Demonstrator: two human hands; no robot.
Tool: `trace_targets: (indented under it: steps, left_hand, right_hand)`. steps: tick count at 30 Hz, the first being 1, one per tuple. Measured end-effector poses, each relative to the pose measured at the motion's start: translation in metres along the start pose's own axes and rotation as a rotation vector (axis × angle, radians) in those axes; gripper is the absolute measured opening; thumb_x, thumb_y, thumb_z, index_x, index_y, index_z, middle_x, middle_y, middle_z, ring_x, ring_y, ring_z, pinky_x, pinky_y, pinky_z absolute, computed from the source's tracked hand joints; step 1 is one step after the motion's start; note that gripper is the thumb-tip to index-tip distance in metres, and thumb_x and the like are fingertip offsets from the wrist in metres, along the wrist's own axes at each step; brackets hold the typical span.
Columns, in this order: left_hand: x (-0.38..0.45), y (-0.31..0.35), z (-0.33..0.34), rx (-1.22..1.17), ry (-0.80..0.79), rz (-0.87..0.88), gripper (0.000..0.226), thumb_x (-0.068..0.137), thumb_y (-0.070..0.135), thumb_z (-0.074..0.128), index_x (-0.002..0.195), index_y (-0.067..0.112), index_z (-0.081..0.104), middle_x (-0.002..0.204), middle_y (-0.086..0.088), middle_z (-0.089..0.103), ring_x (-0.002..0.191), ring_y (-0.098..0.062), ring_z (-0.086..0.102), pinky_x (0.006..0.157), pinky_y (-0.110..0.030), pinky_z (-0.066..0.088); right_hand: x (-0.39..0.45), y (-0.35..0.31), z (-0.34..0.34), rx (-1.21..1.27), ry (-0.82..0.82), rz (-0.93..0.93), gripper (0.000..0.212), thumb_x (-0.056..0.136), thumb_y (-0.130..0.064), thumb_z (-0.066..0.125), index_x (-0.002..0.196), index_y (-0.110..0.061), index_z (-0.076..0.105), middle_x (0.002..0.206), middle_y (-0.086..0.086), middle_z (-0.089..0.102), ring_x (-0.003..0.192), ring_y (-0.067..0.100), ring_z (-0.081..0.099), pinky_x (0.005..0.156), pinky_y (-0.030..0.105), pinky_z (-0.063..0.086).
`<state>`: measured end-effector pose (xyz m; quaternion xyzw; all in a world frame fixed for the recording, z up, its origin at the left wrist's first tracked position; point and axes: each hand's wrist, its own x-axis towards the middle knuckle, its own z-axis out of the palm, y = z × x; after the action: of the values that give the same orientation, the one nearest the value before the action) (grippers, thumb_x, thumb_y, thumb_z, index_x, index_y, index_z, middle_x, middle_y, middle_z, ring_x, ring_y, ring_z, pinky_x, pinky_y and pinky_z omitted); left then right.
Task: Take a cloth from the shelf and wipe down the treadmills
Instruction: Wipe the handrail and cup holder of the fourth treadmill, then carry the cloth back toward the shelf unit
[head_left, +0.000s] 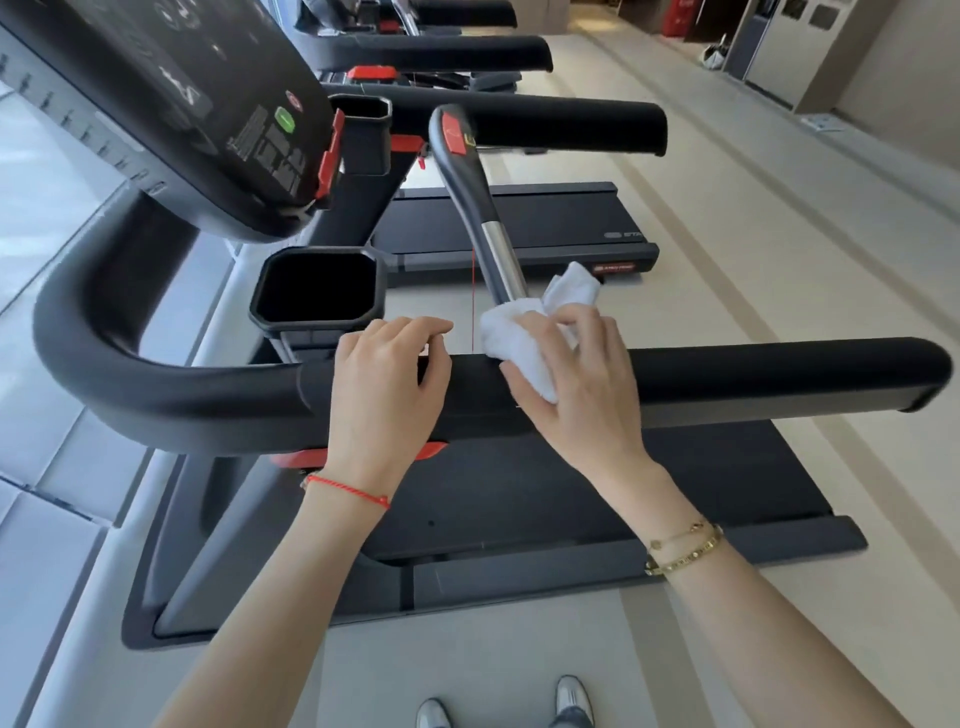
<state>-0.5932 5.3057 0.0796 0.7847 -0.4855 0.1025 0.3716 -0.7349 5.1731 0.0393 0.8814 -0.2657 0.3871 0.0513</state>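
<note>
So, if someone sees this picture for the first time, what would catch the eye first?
Probably the white cloth in the middle, gripped by the right hand against the black handrail of the nearest treadmill. Next, the left hand resting on the same rail beside it, with a red string bracelet on the wrist. Then the big dark console at upper left.

Both forearms are reaching forward, bare to the wrists. The left hand (387, 374) is lying palm down, its fingers curling loosely over a black handrail (779, 371). The right hand (587, 384) is gripping a bunched white cloth (511, 338), fingers wrapping round it, wrist bending slightly inward.
</note>
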Motion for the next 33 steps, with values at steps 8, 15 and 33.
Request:
trace_targets:
  steps: [8, 15, 33]
  left_hand:
    - [-0.002, 0.072, 0.054, -0.092, -0.034, 0.021, 0.02, 0.096, 0.01, 0.057, 0.106, 0.011, 0.074, 0.095, 0.0, 0.073, 0.087, -0.023, 0.064, 0.08, -0.047, 0.052]
    - [-0.001, 0.135, 0.101, -0.14, -0.085, 0.077, 0.02, 0.096, 0.012, 0.058, 0.109, 0.011, 0.073, 0.099, 0.001, 0.074, 0.094, -0.022, 0.065, 0.086, -0.046, 0.052]
    - [-0.068, 0.231, 0.189, -0.314, -0.39, 0.351, 0.02, 0.095, 0.015, 0.061, 0.112, 0.018, 0.071, 0.107, 0.008, 0.068, 0.093, -0.013, 0.06, 0.075, -0.037, 0.055]
  right_hand:
    - [-0.028, 0.127, -0.042, 0.001, 0.027, 0.135, 0.039, 0.099, -0.048, 0.042, 0.122, -0.019, 0.057, 0.112, 0.007, 0.05, 0.091, 0.024, 0.044, 0.079, 0.034, 0.042]
    - [-0.049, 0.199, -0.078, 0.17, 0.079, 0.188, 0.031, 0.092, -0.022, 0.066, 0.121, -0.02, 0.056, 0.111, 0.005, 0.049, 0.098, 0.025, 0.049, 0.089, 0.028, 0.042]
    - [-0.206, 0.227, -0.207, 0.179, 0.028, 0.859, 0.037, 0.084, -0.029, 0.07, 0.119, -0.027, 0.056, 0.112, -0.022, 0.047, 0.103, -0.013, 0.046, 0.079, -0.003, 0.033]
